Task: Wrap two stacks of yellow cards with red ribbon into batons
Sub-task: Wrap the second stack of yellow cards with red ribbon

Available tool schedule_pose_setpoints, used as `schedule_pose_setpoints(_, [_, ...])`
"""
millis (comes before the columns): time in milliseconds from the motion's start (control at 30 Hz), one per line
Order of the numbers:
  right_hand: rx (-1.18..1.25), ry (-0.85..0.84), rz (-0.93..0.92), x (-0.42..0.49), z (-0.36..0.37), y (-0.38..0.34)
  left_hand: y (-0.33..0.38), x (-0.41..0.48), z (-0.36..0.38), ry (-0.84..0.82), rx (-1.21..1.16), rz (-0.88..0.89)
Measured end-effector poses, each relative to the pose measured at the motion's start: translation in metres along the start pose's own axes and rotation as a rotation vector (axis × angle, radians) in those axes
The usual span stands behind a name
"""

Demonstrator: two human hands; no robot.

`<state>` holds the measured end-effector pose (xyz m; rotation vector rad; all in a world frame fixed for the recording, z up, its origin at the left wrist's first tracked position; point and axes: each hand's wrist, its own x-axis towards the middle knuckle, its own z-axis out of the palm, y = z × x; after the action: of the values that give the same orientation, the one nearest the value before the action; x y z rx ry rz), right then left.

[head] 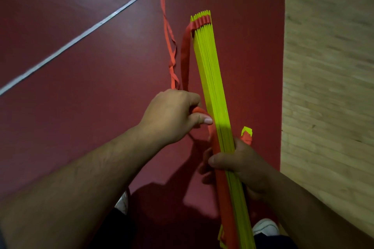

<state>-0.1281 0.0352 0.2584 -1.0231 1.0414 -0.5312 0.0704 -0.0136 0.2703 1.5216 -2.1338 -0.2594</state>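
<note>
Yellow cards (210,79) run out of view under right hand (240,166).

Centre of frame: long stack of yellow cards (210,79), red ribbon (185,56) banded across its far end | lower right: right hand (240,159) grips the stack | centre left: left hand (174,115) pinches the ribbon beside it – loose ribbon trails to the top edge | background: dark red floor (81,107), pale wood floor (327,87) at right | bottom: white shoes (265,227).
</note>
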Motion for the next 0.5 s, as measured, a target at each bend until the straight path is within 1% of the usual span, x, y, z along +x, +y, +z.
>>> schedule_pose_setpoints(67, [0.031, -0.015, 0.017, 0.0, 0.002, 0.0, -0.001, 0.0, -0.002, -0.029, -0.026, -0.007])
schedule_pose_setpoints(133, [0.05, -0.039, 0.032, -0.001, 0.0, -0.002, -0.007, 0.0, -0.006, -0.076, -0.126, -0.04])
schedule_pose_setpoints(233, [0.065, -0.056, 0.004, -0.005, -0.004, -0.007, -0.026, -0.001, -0.007, -0.164, -0.314, -0.149])
schedule_pose_setpoints(333, [0.093, -0.089, 0.024, -0.009, -0.006, -0.01, -0.05, -0.006, 0.002, -0.224, -0.343, -0.25])
schedule_pose_setpoints(400, [0.118, -0.14, 0.037, -0.011, -0.009, -0.011, -0.054, -0.005, 0.005, -0.181, -0.35, -0.334])
schedule_pose_setpoints(467, [0.109, -0.198, 0.064, -0.012, -0.01, -0.011, -0.054, -0.001, 0.003, -0.059, -0.408, -0.482])
schedule_pose_setpoints(500, [0.099, -0.221, 0.08, -0.013, -0.011, -0.01, -0.054, 0.002, 0.003, 0.006, -0.476, -0.561])
